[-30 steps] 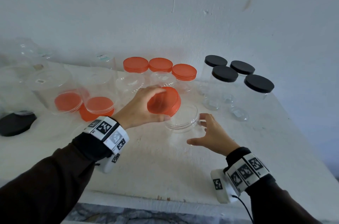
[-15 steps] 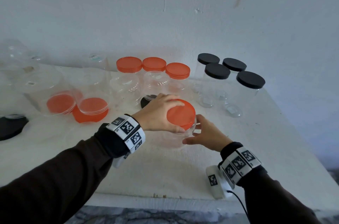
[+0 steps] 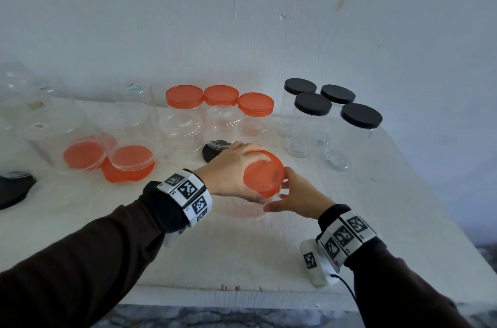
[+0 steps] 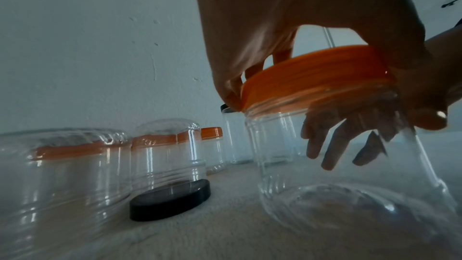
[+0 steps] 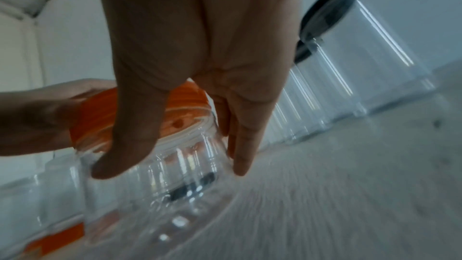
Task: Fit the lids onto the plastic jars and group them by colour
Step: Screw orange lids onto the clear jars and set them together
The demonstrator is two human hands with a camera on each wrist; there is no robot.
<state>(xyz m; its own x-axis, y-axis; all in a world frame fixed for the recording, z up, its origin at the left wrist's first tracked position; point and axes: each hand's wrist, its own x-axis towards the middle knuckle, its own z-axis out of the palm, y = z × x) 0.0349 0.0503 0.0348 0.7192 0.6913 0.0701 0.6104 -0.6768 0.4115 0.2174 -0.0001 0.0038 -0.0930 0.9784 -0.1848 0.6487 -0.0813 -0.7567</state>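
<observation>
My left hand (image 3: 231,169) — fingers curled over lid (image 3: 264,174) on jar (image 4: 337,175) | my right hand (image 3: 298,193) — grips jar's side

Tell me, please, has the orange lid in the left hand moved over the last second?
Yes. The orange lid came down from a tilt above the clear jar onto its mouth, judged against the row of orange-lidded jars behind.

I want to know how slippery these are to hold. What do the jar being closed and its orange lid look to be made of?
The jar looks like thin clear plastic, glossy: the right hand's fingers show through its wall. The orange lid, gripped by the left hand, looks like smooth, slightly translucent plastic with a ribbed rim, which probably helps.
</observation>
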